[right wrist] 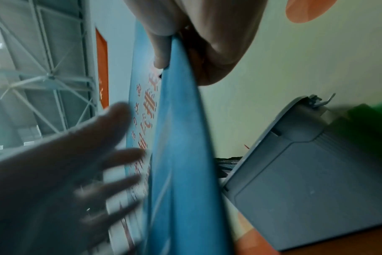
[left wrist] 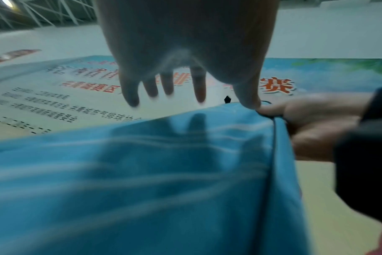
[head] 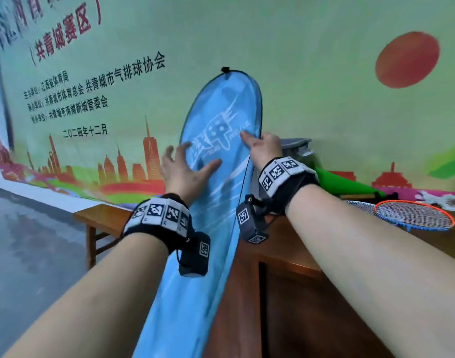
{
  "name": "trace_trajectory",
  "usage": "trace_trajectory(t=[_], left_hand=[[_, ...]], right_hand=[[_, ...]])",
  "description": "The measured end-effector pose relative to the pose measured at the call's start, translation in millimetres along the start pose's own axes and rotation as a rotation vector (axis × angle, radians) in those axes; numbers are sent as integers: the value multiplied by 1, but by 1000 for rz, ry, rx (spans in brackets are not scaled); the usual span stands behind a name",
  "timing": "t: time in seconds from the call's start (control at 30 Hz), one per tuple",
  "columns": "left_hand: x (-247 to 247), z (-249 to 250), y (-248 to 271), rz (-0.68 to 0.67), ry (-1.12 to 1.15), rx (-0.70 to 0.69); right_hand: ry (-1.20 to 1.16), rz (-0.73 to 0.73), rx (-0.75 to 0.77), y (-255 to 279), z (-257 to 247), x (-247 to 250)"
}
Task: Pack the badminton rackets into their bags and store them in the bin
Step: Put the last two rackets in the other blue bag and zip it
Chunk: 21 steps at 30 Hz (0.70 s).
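Observation:
A long blue racket bag (head: pixel 216 156) with a white logo stands almost upright in front of me, its rounded head up against the wall banner. My right hand (head: pixel 262 148) pinches the bag's right edge, thumb on the front and fingers behind, as the right wrist view shows (right wrist: pixel 181 120). My left hand (head: pixel 185 166) has its fingers spread, hovering over the bag's front face (left wrist: pixel 142 172); whether it touches is unclear. A grey bin (head: pixel 297 148) sits on the table just behind my right hand. Two loose rackets (head: pixel 414 215) lie on the table at the right.
A brown wooden table (head: pixel 298 293) fills the lower right. A green bag (head: pixel 350 182) lies behind the bin, and a white shuttlecock (head: pixel 451 201) sits near the rackets. A wooden bench (head: pixel 100 218) stands at the left on the grey floor. A printed banner covers the wall.

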<state>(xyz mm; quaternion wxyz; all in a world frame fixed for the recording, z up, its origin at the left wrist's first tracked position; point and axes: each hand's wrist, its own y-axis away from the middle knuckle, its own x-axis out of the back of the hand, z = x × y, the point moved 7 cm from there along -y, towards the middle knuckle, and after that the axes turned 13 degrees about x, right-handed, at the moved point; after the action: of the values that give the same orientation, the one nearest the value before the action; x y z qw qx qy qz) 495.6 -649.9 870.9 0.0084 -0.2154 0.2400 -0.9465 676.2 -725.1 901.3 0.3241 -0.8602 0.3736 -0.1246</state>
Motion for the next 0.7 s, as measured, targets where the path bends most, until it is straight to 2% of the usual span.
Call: trace_trajectory(t=[0.07,0.13,0.3,0.37,0.43,0.5,0.53,0.6,0.7], left_hand=[[-22,13,6,-164,-15,-50],[-38,23,16,-313,69,-47],[-56,49,24,-355,92,-203],[-63,54,25,-368,110,-209],[-77,61,31,-458,107,-219],[-95,61,34,-536,-28,-209],[-103,59,33,-543,-119,-189],[-107,53,24,-462,-224,-130],[-102,56,6,-280,-171,-83]], right_hand=[[-79,49,-7,-9,-6,2],[-108,79,-10,-20,-4,5],[-174,97,-41,-37,2,23],[-208,81,-51,-43,10,29],[-263,96,-42,-44,13,40],[-289,130,-40,-46,12,54],[-284,158,-43,-46,12,63],[-290,212,-55,-50,14,81],[-329,257,-77,-55,22,107]])
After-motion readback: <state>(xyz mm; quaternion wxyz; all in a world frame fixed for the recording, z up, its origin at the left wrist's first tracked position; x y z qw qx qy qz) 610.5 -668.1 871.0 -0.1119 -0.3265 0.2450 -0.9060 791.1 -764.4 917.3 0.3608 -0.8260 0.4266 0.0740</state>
